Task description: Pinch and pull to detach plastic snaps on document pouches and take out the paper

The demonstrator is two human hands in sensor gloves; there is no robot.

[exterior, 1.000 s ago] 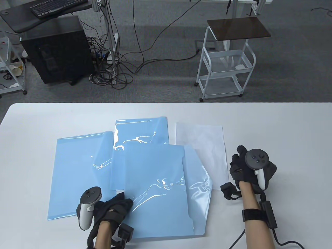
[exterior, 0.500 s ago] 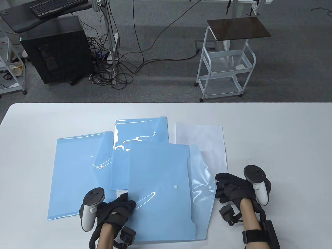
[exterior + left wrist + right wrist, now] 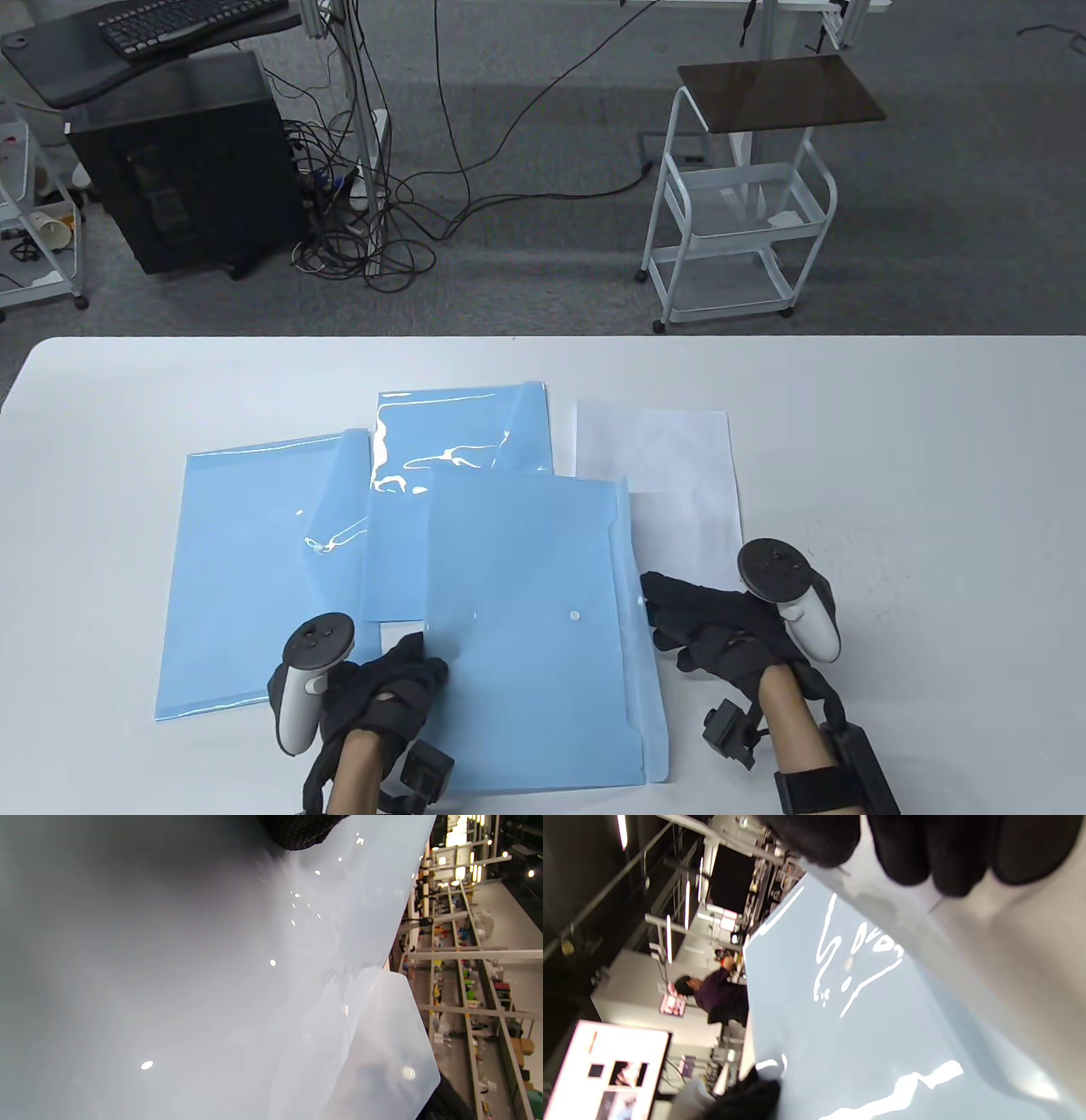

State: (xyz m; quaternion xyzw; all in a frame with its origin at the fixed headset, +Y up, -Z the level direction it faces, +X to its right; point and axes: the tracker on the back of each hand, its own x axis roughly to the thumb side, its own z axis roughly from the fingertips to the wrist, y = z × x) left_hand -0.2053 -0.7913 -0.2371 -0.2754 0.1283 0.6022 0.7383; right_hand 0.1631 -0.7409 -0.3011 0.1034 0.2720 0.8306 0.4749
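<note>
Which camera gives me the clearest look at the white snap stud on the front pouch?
The table view: the snap stud shows as a white dot on the front pouch, clear of both hands. The left wrist view shows a stud on the raised flap instead. The right wrist view shows only glare, no clear stud.

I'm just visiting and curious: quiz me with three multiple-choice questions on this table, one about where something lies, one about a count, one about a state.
1. Where does the white sheet of paper lie?
A. right of the blue pouches
B. left of them
C. on the floor

2. How many light blue plastic document pouches are on the white table?
A. one
B. three
C. five

3. What is the right hand doing?
A. resting far from the pouches
B. holding up the flap edge of the nearest pouch
C. typing

Answers:
1 A, the sheet sits beside their right edges.
2 B, the left pouch, the far pouch and the nearest pouch are visible.
3 B, its fingers meet the flap at that pouch's right side.
</note>
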